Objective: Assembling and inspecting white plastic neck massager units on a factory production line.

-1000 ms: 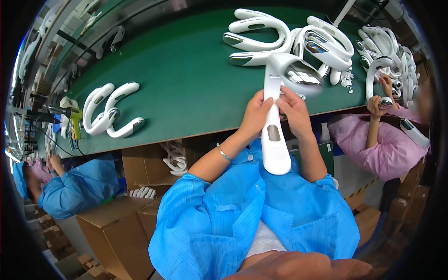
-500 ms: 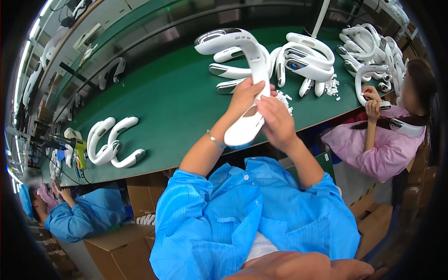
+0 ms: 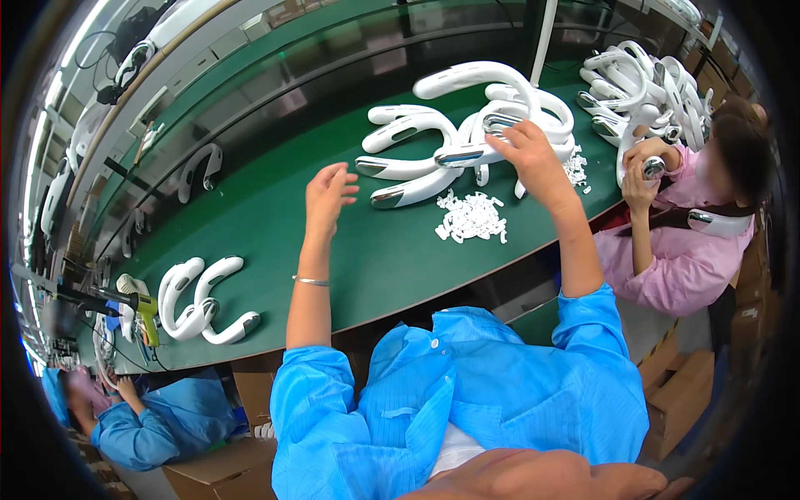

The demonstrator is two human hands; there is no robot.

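Observation:
My right hand (image 3: 533, 154) grips a white U-shaped neck device (image 3: 492, 83) near its silver-tipped end, on top of a heap of the same white devices (image 3: 417, 154) on the green bench (image 3: 275, 225). Raised above the bench to the left of the heap, my left hand (image 3: 329, 196) is empty with its fingers apart. A small pile of white bits (image 3: 471, 218) lies just in front of the heap. Both forearms come out of blue coat sleeves.
Two more white devices (image 3: 204, 302) lie at the bench's left, beside a yellow-green tool (image 3: 146, 312). A person in pink (image 3: 692, 242) on my right handles a device next to another heap (image 3: 642, 87). A person in blue (image 3: 158, 421) sits at lower left. Cardboard boxes (image 3: 225, 471) stand below.
The device I held in both hands has gone onto the heap. My left hand let go and moved left; my right hand reached forward onto the heap.

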